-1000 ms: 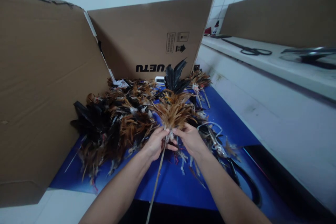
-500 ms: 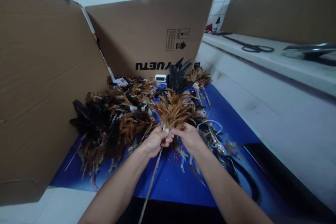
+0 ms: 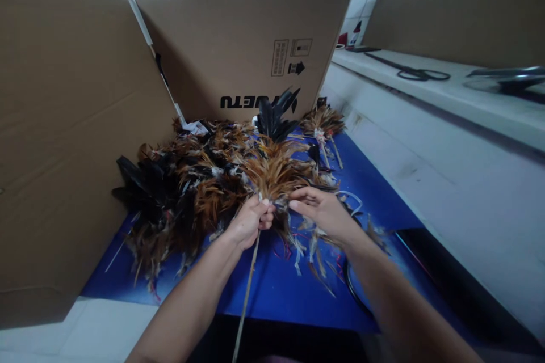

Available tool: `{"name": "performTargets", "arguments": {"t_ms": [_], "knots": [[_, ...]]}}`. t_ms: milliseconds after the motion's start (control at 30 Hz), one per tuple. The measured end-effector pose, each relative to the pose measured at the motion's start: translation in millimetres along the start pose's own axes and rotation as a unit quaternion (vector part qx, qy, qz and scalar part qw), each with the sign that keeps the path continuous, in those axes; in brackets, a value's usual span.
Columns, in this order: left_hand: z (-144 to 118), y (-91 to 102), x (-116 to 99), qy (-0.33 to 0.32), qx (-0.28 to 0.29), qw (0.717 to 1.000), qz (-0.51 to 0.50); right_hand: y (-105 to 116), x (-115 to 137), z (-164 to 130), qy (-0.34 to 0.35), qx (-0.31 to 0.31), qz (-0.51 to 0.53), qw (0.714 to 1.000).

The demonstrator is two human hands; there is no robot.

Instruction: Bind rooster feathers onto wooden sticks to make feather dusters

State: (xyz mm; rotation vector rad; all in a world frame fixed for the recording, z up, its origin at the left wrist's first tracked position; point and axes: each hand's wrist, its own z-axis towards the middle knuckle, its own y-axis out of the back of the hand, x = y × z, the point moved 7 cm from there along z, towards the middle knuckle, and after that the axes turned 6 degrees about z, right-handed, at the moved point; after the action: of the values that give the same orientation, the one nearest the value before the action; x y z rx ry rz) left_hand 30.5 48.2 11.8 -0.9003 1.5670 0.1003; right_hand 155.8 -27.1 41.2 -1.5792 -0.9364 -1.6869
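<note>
My left hand point(image 3: 250, 221) is closed around the base of a feather duster point(image 3: 275, 167), where brown feathers fan out above the fingers. Long black feathers point(image 3: 273, 120) stick up from its top. Its thin stick point(image 3: 246, 298) slants down below the hand, toward me. Just right of the duster's base is my right hand point(image 3: 323, 212), apart from it, with fingers stretched out and thumb separate. Nothing shows between those fingers. Loose feathers and ties point(image 3: 317, 249) lie below the right hand on the blue table cover point(image 3: 281, 298).
A heap of brown and black feathers point(image 3: 213, 198) spreads on the left. Cardboard panels point(image 3: 204, 45) wall the left and back. More feather bundles on sticks point(image 3: 323, 125) lie at the back right. On the white ledge rest black-handled scissors point(image 3: 419, 74). A white loop point(image 3: 352, 199) lies beyond my right hand.
My right hand has let go of the duster's base and moved right, its fingers opening. My left hand keeps its grip, and the duster's top has shifted slightly left.
</note>
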Motion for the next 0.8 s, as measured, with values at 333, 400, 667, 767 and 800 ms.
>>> {"name": "performTargets", "arguments": {"t_ms": [333,400,667,767,800], "knots": [[3.2,9.6,-4.2,-0.032,-0.020,0.999,-0.018,77.3,-10.0,-33.1,0.013,0.021,-0.395,0.918],[3.5,9.1,-3.2,-0.028,-0.023,0.999,-0.015,72.3,-14.1,-40.0,0.021,0.042,-0.432,0.901],[4.2,8.1,-3.2,-0.031,-0.030,0.999,-0.026,33.4,-0.1,-37.3,0.083,0.073,-0.432,0.895],[5.1,9.0,1.8,-0.024,-0.040,0.999,-0.024,3.7,14.4,-34.5,0.127,0.097,-0.406,0.900],[5.8,9.6,5.3,-0.017,-0.047,0.999,-0.022,-9.5,20.2,-35.1,0.139,0.118,-0.387,0.904]]}}
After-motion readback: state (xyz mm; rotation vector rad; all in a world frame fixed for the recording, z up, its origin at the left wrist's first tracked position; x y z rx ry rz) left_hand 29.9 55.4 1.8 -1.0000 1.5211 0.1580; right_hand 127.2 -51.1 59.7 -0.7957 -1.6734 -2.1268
